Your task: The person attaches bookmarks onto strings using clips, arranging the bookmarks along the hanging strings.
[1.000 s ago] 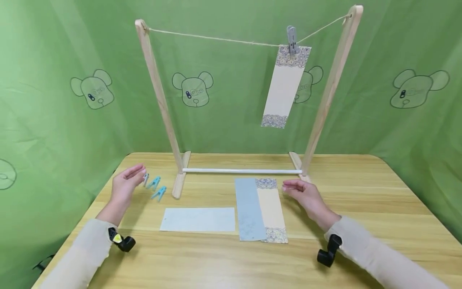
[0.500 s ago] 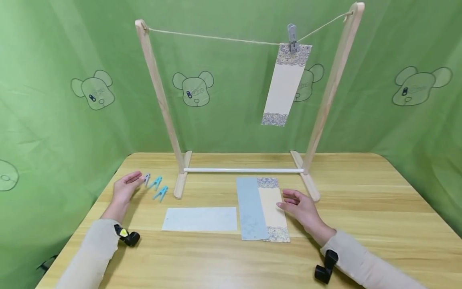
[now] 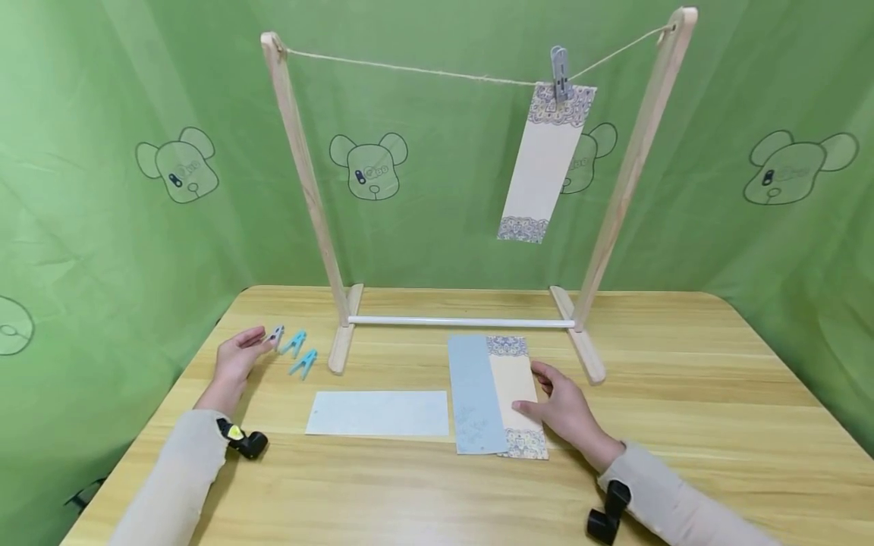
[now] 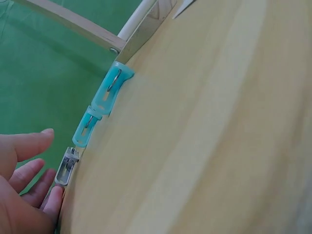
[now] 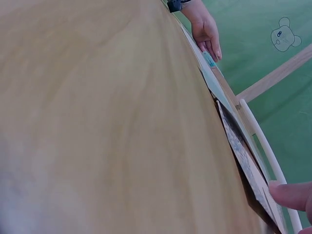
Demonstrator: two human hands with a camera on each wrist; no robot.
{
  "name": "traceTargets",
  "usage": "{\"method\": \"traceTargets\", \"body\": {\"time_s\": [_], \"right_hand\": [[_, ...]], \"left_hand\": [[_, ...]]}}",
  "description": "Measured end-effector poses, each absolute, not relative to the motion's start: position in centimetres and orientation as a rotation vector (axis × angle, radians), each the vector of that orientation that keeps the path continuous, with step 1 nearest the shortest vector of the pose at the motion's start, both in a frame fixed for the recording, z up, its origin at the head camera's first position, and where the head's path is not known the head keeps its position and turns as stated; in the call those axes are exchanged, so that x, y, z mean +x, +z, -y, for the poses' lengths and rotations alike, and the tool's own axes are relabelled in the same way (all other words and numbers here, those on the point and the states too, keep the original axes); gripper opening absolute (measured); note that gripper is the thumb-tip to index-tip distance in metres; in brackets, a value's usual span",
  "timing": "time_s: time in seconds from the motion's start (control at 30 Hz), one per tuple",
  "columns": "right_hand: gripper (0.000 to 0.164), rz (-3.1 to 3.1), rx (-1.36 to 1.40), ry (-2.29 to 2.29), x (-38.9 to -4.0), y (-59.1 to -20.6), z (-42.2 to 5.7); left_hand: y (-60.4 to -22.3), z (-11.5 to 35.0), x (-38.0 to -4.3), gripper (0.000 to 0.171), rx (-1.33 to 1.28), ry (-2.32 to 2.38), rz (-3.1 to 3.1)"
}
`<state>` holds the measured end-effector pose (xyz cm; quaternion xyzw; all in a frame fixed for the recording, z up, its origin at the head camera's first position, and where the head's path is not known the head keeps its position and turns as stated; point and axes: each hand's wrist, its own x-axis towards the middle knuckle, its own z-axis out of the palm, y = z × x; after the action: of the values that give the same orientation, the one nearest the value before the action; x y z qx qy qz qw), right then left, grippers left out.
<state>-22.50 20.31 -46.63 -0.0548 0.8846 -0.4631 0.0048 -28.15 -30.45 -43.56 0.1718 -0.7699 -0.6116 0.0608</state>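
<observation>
A cream card with patterned bands (image 3: 517,387) lies on the table, partly under a pale blue card (image 3: 474,398). At its right edge, my right hand (image 3: 570,413) has its thumb over the card and the other fingers beside the edge; a gap separates thumb and index finger. In the right wrist view the thumb (image 5: 292,195) meets the card's face; the other fingertips are mostly hidden. My left hand (image 3: 235,364) is beside a grey clothespin (image 4: 67,165), thumb and fingers apart, fingertips close to it. Two blue clothespins (image 4: 106,90) stand just beyond.
A wooden frame (image 3: 303,174) with a string (image 3: 410,70) stands at the back. From the string a similar patterned card (image 3: 542,167) hangs by a grey clothespin (image 3: 560,72). Another pale card (image 3: 378,413) lies crosswise on the wooden table (image 3: 382,493).
My right hand has moved left and nearer, from beside the patterned card to its right edge, thumb now over it. My left hand has barely shifted by the grey clothespin.
</observation>
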Motion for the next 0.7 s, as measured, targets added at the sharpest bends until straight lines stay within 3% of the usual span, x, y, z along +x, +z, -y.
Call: {"method": "traceTargets", "body": {"time_s": [0.7], "right_hand": [[0.077, -2.787, -0.26, -1.378, -23.1, -46.6, -21.7]], "left_hand": [[-44.4, 30.6, -28.9, 0.052, 0.507, -1.653, 2.413]]}}
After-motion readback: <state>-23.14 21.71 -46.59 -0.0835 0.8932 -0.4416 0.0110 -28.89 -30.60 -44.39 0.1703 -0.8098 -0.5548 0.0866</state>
